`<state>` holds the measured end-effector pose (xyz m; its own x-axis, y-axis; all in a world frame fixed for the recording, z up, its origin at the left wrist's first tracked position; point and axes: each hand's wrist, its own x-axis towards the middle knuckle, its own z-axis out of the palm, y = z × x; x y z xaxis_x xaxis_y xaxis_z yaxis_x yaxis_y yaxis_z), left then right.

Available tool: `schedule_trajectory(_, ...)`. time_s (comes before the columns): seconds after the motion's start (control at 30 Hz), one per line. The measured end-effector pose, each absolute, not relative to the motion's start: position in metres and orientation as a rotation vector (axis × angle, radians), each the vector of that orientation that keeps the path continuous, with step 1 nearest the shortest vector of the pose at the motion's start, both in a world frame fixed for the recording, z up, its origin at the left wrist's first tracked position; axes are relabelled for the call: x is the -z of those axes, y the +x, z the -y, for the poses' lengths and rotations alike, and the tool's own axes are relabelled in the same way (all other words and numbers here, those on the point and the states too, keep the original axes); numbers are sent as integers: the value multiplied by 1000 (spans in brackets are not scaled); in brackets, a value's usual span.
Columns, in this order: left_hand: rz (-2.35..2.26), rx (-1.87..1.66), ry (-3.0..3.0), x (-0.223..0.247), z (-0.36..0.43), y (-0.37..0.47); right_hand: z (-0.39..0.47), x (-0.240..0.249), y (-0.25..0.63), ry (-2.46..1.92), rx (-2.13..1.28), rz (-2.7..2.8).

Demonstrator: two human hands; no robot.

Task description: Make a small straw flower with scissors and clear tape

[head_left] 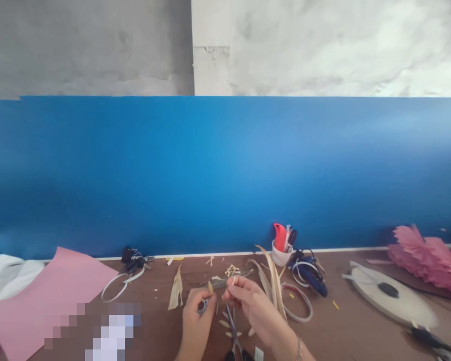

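Note:
My left hand (pixel 196 312) is closed around a small pale strip of dried leaf (pixel 210 287) and a little metal piece, low in the middle of the view. My right hand (pixel 248 301) pinches another small pale piece (pixel 233 281) right beside it, fingertips almost touching the left hand. A pair of scissors (pixel 233 333) lies on the brown table (pixel 346 326) just below both hands, blades pointing away from me. Small cut leaf bits lie around the scissors.
A pink paper sheet (pixel 41 301) lies at left, with keys on a white lanyard (pixel 130 271) behind it. A white cup (pixel 281 253) of tools, curled dried leaves (pixel 272 283), a blue glue gun (pixel 310 273), a white oval object (pixel 393 296) and a pink paper fan (pixel 428 258) sit at right. A blue board (pixel 225 170) backs the table.

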<state>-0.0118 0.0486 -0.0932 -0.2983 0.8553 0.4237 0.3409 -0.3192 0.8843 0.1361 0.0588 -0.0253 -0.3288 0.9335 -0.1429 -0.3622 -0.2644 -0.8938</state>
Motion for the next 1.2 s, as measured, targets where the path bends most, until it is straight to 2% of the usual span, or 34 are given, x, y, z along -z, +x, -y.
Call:
schedule_trajectory(0.23, -1237, -1356, 1208, 61, -48, -7, -59, 12, 144, -1053, -1503, 1201)
schedule_trajectory(0.43, -1093, -1329, 1117, 55, -42, 3, -56, 13, 138, -1035, -1516, 1185)
schedule_trajectory(0.7, -1179, -1334, 1123, 66, -49, 1, -59, 22, 136, -1082, -1550, 1090)
schedule_trajectory(1.0, -1371, -1280, 1405, 81, -55, 1, -61, 34, 132, -1053, -1566, 1138)
schedule_trajectory(1.2, -1462, -1341, 1576, 82, -55, 2, -69, 38, 140, -1132, -1377, 1391)
